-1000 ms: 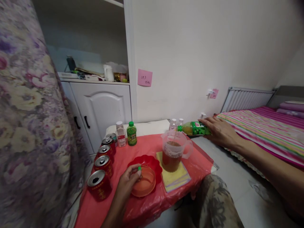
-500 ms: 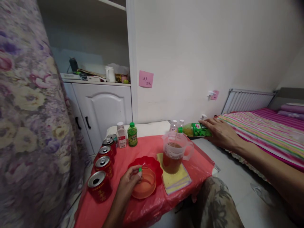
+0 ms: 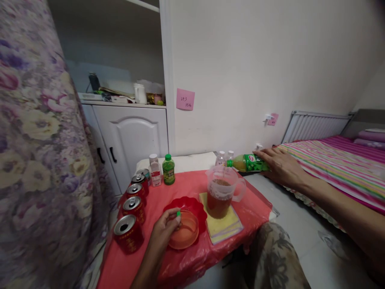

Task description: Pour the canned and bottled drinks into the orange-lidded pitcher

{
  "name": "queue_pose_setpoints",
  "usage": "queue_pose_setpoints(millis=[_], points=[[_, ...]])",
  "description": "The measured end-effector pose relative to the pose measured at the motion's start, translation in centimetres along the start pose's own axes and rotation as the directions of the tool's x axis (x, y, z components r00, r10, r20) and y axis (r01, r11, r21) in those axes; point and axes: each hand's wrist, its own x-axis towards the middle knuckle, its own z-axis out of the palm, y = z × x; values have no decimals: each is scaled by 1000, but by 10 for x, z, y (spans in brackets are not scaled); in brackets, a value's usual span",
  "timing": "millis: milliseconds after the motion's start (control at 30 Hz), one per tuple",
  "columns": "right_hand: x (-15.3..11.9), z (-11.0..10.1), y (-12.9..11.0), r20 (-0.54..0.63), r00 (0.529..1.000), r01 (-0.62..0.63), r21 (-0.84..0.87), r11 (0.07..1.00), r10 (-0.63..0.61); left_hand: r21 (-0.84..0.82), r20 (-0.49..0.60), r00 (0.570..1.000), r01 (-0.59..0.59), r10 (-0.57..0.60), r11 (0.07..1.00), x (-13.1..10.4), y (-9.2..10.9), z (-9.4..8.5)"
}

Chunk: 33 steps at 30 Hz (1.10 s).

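Observation:
A green-labelled drink bottle [image 3: 248, 163] lies almost level in my right hand [image 3: 279, 164], its neck over the rim of a clear plastic pitcher [image 3: 221, 196]. Liquid runs from its mouth into the brown, foam-topped drink in the pitcher. The pitcher stands on a folded yellow cloth [image 3: 222, 230]. Between thumb and fingers my left hand [image 3: 165, 228] pinches a small green bottle cap [image 3: 178, 214]. Below that hand, an orange translucent bowl [image 3: 185, 235] sits in a red scalloped dish [image 3: 192, 203].
Several red cans [image 3: 129, 233] line the left side of the red-covered table [image 3: 189, 184]. At the back stand a green bottle [image 3: 169, 170] and a clear bottle [image 3: 155, 170]; two small clear bottles [image 3: 221, 157] are behind the pitcher. A bed [image 3: 331, 156] lies right.
The view has shifted slightly. My right hand keeps the bottle tipped over the pitcher, and my left hand still pinches the cap.

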Motion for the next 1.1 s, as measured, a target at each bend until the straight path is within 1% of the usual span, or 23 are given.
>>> queue_pose_setpoints(millis=[400,633,900,1100], points=[[2,-1,-5,-6,1000,15,-21,1000,-15,-4,-1,1000,-8,8,1000,-1,0,1],[2,1,-3,-11,999,36,-21,999,-36,10,-21,1000,-1,2,1000,-5,5,2],[4,-3,-3,-24,998,62,-53,997,-63,-5,-23,1000,17,-17,1000,-9,14,7],[4,0,2,-16,998,63,-59,996,-64,-18,-22,999,23,-24,1000,-9,15,9]])
